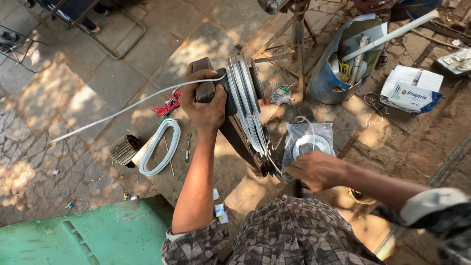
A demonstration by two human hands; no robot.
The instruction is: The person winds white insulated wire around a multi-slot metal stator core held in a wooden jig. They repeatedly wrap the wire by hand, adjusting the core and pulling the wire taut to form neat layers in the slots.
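My left hand (205,104) grips a dark block at the end of a winding former (245,105), a stack of thin discs wound with whitish wire. A strand of that wire (122,109) runs from under my thumb out to the left. My right hand (316,169) is closed low beside the former's lower end, where a strand of wire comes down; what it holds is hidden. Behind it a clear plastic bag holds a spool of wire (311,143).
An oval coil of white wire (158,147) and a ribbed dark cylinder (123,148) lie on the paving at left, red wires (169,104) beyond. A blue bucket of tools (343,64), a white box (411,87) and a green plastic lid (88,235) are nearby.
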